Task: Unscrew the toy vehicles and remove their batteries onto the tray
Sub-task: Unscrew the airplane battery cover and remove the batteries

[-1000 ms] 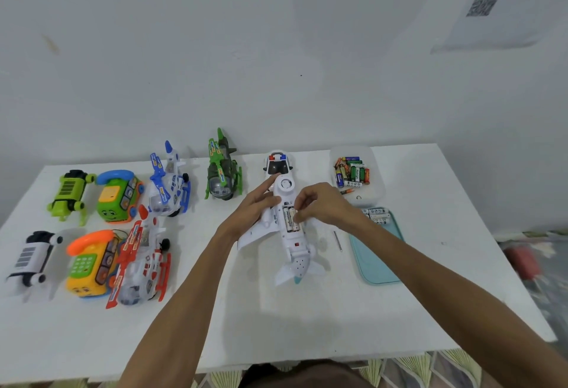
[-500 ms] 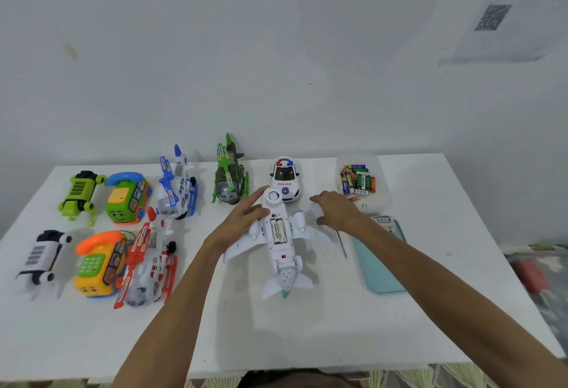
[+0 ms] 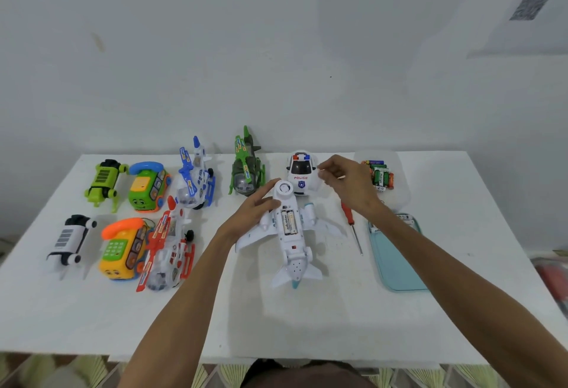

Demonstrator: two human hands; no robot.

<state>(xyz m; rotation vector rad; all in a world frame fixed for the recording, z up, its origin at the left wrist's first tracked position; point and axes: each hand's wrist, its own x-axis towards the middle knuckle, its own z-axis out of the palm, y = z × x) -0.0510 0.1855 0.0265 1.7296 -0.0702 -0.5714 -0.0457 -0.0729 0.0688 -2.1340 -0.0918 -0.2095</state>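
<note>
A white toy airplane (image 3: 290,234) lies belly up in the middle of the table, its battery compartment (image 3: 288,222) uncovered with two batteries showing inside. My left hand (image 3: 256,204) grips the plane's round nose, thumb on one side and fingers on the other. My right hand (image 3: 350,183) hovers above the table beside the white police car (image 3: 301,174), fingertips pinching a small pale piece that looks like the battery cover. A red-handled screwdriver (image 3: 352,224) lies right of the plane. The teal tray (image 3: 396,264) holds a few batteries at its far end.
A clear container of loose batteries (image 3: 381,177) stands at the back right. A green helicopter (image 3: 246,169), a blue helicopter (image 3: 195,178), a red helicopter (image 3: 167,249), two toy phones and two wheeled toys fill the table's left half.
My right hand left the plane's battery compartment, swung right toward the screwdriver, then rose toward the police car. The left hand stayed on the plane's nose.
</note>
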